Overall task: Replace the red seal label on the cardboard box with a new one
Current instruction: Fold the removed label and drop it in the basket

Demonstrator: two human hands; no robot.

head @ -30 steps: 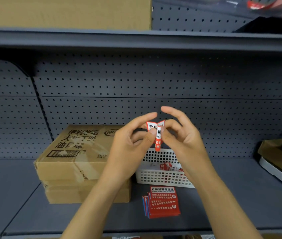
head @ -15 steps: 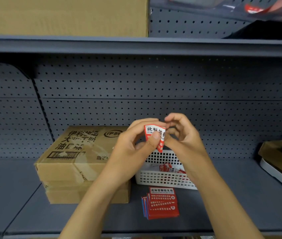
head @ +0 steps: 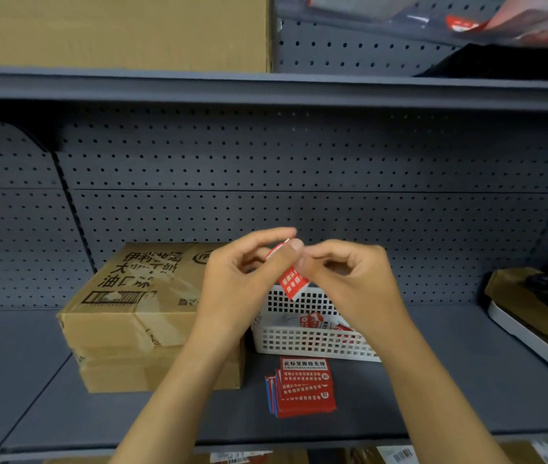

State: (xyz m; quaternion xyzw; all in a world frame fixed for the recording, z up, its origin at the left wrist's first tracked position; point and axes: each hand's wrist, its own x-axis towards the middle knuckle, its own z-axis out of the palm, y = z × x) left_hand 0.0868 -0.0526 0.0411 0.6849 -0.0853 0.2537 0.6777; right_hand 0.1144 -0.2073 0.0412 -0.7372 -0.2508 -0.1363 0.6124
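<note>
While both hands' grips pinch a red label (head: 291,283), boxes (head: 139,316) sit on grey shelf (head: 450,380).

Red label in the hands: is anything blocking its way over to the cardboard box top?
Nothing visible does. The red label hangs between both hands above the white basket. The cardboard box sits just left; only the left hand lies between, and it moves with the label.

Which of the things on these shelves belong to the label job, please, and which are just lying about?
Job:
left hand and right hand, both pinching the red seal label
cardboard box
stack of new labels
white basket with label scraps

Lying about:
large carton above
flat package, far right
</note>
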